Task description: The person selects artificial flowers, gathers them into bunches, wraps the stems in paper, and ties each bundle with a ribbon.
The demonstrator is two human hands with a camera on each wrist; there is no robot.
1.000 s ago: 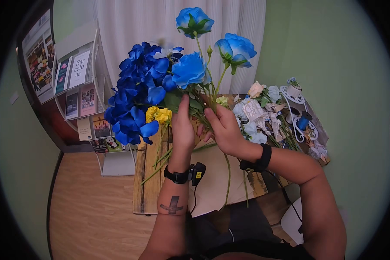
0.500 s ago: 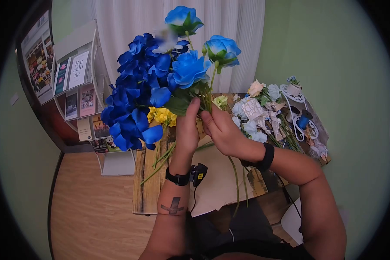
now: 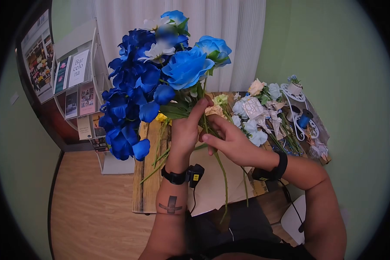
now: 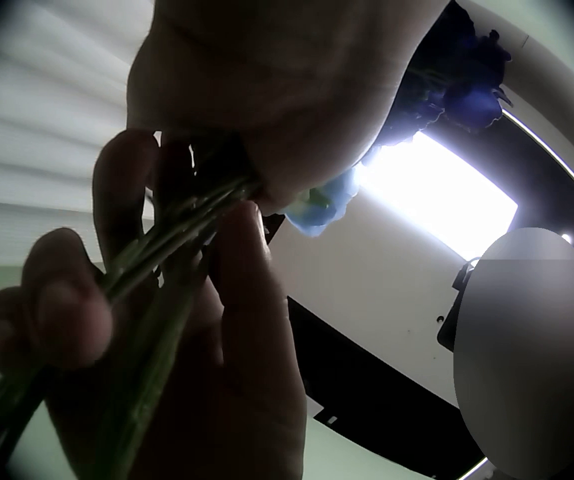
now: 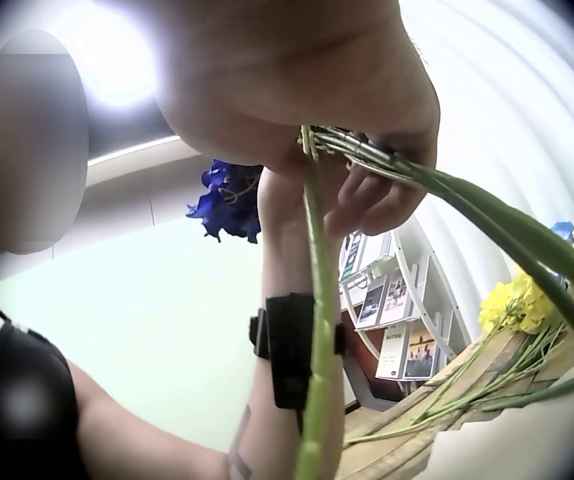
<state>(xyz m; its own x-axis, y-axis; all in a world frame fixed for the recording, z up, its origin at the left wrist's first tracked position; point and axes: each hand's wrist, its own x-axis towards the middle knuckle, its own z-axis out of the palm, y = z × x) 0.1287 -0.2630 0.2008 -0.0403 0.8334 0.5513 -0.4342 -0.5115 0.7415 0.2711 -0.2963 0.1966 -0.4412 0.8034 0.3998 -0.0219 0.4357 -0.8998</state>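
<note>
My left hand (image 3: 187, 132) grips the gathered stems of a bouquet just under its leaves. Dark blue hydrangea-like blooms (image 3: 132, 91) fill its left side, with light blue roses (image 3: 187, 68) and white daisies (image 3: 157, 52) beside and above them. Close below, my right hand (image 3: 234, 141) pinches the stems between thumb and fingers. One long green stem (image 5: 319, 330) hangs down past the right hand. In the left wrist view, the bundled stems (image 4: 172, 240) run between both hands.
Brown paper (image 3: 212, 180) lies on the wooden table (image 3: 145, 186), with yellow flowers (image 5: 519, 303) at the left. Pale flowers (image 3: 258, 137), a blue spool (image 3: 304, 119) and a white scroll stand (image 3: 313, 130) sit at the right. A magazine rack (image 3: 93, 93) stands beyond the table's left side.
The light blue roses have shifted left, closer to the dark blue blooms, and the white daisies show more. My right hand has moved slightly right and down along the stems.
</note>
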